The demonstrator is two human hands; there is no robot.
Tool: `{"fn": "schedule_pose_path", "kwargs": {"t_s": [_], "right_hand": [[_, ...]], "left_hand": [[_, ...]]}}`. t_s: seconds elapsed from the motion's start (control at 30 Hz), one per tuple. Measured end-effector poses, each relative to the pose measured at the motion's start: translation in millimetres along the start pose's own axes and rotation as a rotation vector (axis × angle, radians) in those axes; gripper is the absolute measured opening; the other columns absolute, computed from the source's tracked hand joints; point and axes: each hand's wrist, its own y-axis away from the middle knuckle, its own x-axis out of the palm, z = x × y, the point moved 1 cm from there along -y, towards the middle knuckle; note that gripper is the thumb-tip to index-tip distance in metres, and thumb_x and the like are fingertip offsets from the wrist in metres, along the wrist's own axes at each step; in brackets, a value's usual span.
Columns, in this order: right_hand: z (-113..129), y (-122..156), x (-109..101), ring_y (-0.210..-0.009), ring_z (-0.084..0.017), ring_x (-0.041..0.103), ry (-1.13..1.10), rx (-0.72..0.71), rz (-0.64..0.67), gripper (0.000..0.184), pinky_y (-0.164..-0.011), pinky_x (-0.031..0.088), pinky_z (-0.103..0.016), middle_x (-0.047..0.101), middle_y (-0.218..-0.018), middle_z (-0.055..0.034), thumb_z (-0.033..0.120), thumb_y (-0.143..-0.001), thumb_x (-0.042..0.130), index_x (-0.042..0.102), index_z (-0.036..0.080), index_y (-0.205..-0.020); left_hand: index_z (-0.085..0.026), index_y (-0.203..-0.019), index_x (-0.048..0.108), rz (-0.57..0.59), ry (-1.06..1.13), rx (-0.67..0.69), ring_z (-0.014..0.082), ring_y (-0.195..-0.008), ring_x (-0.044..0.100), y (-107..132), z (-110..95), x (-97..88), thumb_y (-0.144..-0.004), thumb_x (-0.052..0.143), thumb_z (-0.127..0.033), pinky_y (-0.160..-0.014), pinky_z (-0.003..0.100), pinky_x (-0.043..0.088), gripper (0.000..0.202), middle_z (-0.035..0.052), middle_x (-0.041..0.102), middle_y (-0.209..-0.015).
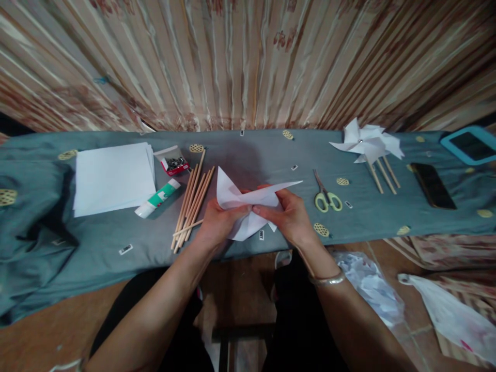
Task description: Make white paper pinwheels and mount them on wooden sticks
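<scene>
A white paper pinwheel (250, 199) with its corners folded inward is held between my two hands over the front part of the table. My left hand (221, 219) grips its left side, the thumb pressed near the centre. From the right, my right hand (289, 214) pinches the paper, its thumb meeting the left one at the middle. Fingers under the paper are mostly hidden. Just left of my left hand lies a bundle of thin wooden sticks (192, 201). Green-handled scissors (325, 194) rest to the right of my right hand.
On the left are a stack of white paper (114, 178), a glue stick (157, 198) and an open red box of small metal pins (173, 163). Pinwheels on sticks (368, 140), a dark phone (433, 186) and a blue-framed device (470, 145) lie right. Plastic bags (370, 287) sit on the floor.
</scene>
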Motion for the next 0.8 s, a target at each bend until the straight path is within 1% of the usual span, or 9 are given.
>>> {"fn": "schedule_pose_path", "kwargs": {"t_s": [0.13, 0.27, 0.43, 0.57, 0.7, 0.8], "right_hand": [[1, 0, -2, -0.077, -0.020, 0.067, 0.017, 0.006, -0.006, 0.046, -0.070, 0.056, -0.034, 0.073, -0.087, -0.0031, 0.038, -0.058, 0.082, 0.067, 0.019, -0.098], [1, 0, 0, -0.077, -0.021, 0.067, 0.033, 0.006, -0.006, 0.044, -0.070, 0.056, -0.035, 0.073, -0.085, -0.0040, 0.038, -0.058, 0.081, 0.068, 0.017, -0.094], [-3, -2, 2, -0.076, -0.021, 0.068, 0.019, -0.004, -0.033, 0.051, -0.069, 0.056, -0.035, 0.074, -0.087, -0.0048, 0.042, -0.055, 0.084, 0.068, 0.016, -0.095], [-6, -1, 4, -0.075, -0.021, 0.068, 0.027, -0.017, -0.010, 0.050, -0.068, 0.056, -0.035, 0.074, -0.087, -0.0046, 0.043, -0.056, 0.083, 0.068, 0.017, -0.096], [-7, 3, 8, -0.075, -0.021, 0.068, 0.029, -0.029, -0.003, 0.047, -0.069, 0.057, -0.035, 0.075, -0.089, -0.0055, 0.042, -0.057, 0.083, 0.068, 0.017, -0.095], [-7, 7, 10, -0.075, -0.021, 0.069, 0.035, -0.032, 0.008, 0.045, -0.070, 0.057, -0.035, 0.075, -0.090, -0.0057, 0.042, -0.058, 0.083, 0.068, 0.018, -0.094]], "left_hand": [[-0.011, -0.085, 0.075, 0.008, -0.012, 0.000, 0.0161, -0.064, 0.066, 1, 2, -1.9, -0.048, 0.083, -0.018, -0.064, 0.028, 0.054, 0.039, 0.0054, 0.075, -0.076], [-0.012, -0.085, 0.075, -0.011, -0.012, 0.007, 0.0140, -0.063, 0.066, 2, 3, -3.6, -0.048, 0.083, -0.016, -0.065, 0.024, 0.053, 0.038, 0.0027, 0.075, -0.074], [-0.011, -0.083, 0.074, -0.003, -0.024, 0.021, 0.0167, -0.065, 0.067, 2, 6, -6.7, -0.046, 0.084, -0.019, -0.068, 0.028, 0.054, 0.039, 0.0045, 0.075, -0.073], [-0.011, -0.086, 0.074, 0.002, -0.038, 0.017, 0.0186, -0.067, 0.068, 2, 8, -10.8, -0.046, 0.085, -0.023, -0.068, 0.029, 0.054, 0.043, 0.0066, 0.076, -0.078], [-0.011, -0.084, 0.074, 0.006, -0.055, 0.018, 0.0169, -0.064, 0.067, 5, 8, -14.1, -0.046, 0.086, -0.022, -0.065, 0.028, 0.054, 0.041, 0.0053, 0.075, -0.075], [-0.013, -0.083, 0.074, 0.016, -0.073, 0.047, 0.0176, -0.067, 0.067, 10, 7, -14.8, -0.046, 0.087, -0.022, -0.069, 0.029, 0.054, 0.040, 0.0042, 0.075, -0.076]]}}
